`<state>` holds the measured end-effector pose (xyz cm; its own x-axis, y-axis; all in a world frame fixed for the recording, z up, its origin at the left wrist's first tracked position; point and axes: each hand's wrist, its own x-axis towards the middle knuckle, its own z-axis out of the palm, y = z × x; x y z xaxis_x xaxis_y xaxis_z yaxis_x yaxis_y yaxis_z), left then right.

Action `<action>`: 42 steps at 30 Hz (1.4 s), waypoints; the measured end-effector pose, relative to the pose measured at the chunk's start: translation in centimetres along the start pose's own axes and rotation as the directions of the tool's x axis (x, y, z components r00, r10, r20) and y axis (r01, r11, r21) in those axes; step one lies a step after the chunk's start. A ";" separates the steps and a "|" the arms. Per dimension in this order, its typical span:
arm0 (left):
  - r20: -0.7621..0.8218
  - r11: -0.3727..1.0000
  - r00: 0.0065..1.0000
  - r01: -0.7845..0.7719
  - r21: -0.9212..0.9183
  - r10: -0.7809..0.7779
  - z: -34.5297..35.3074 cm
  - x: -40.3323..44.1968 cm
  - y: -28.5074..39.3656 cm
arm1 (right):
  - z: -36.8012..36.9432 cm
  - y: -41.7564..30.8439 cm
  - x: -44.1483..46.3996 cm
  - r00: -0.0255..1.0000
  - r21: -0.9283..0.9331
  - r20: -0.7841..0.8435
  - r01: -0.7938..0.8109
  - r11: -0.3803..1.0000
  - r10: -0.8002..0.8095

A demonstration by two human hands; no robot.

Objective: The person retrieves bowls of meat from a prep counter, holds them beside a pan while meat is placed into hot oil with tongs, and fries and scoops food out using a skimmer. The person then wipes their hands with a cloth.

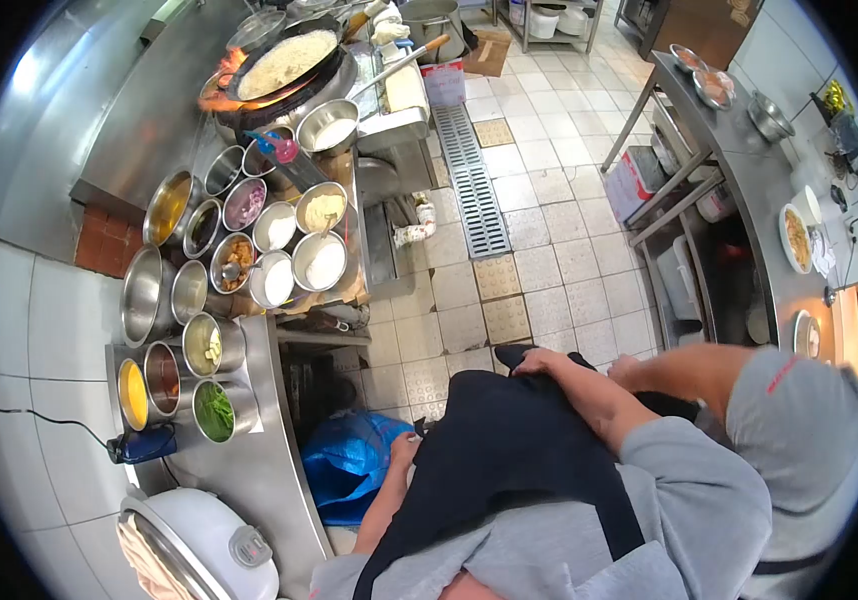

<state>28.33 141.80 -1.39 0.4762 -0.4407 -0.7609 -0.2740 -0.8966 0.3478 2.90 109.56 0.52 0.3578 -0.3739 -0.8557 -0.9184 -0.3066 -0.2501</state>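
My left hand [404, 449] is low at my side, between the black apron [494, 440] and a crumpled blue plastic bag [351, 452]. Its fingers look curled, and what they hold, if anything, is too small to make out. On the other side, my right hand [541, 362] lies at the far edge of the apron, with its fingers bent around the dark cloth. Close to it is the hand [627, 372] of a co-worker in a grey sleeve; its fingers are partly hidden.
Bowls of ingredients [324, 262] crowd the left counter, near a wok [287, 68] over flames. A rice cooker [204, 550] stands lower left. Along the right runs a steel table [734, 150] with bowls and plates. A drain grate [471, 190] crosses the tiled floor.
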 end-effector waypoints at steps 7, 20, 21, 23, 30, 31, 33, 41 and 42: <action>0.021 0.997 1.000 0.001 0.079 -0.003 1.2 1.9 0.2 | 0.4 3.4 1.9 0.996 0.032 -0.082 0.023 0.999 -0.021; 0.012 0.979 0.998 -0.066 0.194 0.065 3.6 4.4 10.1 | -3.6 13.3 0.3 0.954 0.329 -0.301 0.112 0.938 -0.008; 0.006 0.971 0.996 -0.084 0.225 0.085 4.2 4.6 11.1 | -4.2 14.7 0.2 0.945 0.371 -0.327 0.125 0.920 0.004; -0.017 0.975 0.993 -0.107 0.194 0.113 5.2 4.4 14.1 | -4.8 18.0 0.1 0.933 0.414 -0.352 0.081 0.907 0.078; -0.083 0.966 0.968 -0.228 0.120 0.239 8.3 5.0 25.4 | -2.5 32.1 1.7 0.921 0.445 -0.308 -0.083 0.892 0.239; -0.078 0.972 0.972 -0.211 0.105 0.220 8.9 5.3 26.6 | -2.7 33.4 1.5 0.926 0.475 -0.264 -0.120 0.872 0.271; -0.087 0.960 0.965 -0.230 0.159 0.246 10.4 6.1 28.2 | -3.9 35.1 0.5 0.937 0.500 -0.218 -0.135 0.855 0.275; -0.177 0.962 0.949 -0.240 0.127 0.260 11.6 6.2 32.1 | -8.6 38.0 1.3 0.953 0.647 -0.144 -0.112 0.754 0.265; -0.180 0.961 0.949 -0.235 0.143 0.259 11.7 6.1 32.6 | -9.0 37.8 1.7 0.952 0.654 -0.167 -0.086 0.752 0.255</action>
<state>12.53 110.37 -1.08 0.5312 -0.6583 -0.5333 -0.4949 -0.7520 0.4353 -29.70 89.45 -6.35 0.1353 -0.5808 -0.8027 -0.8317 0.3738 -0.4106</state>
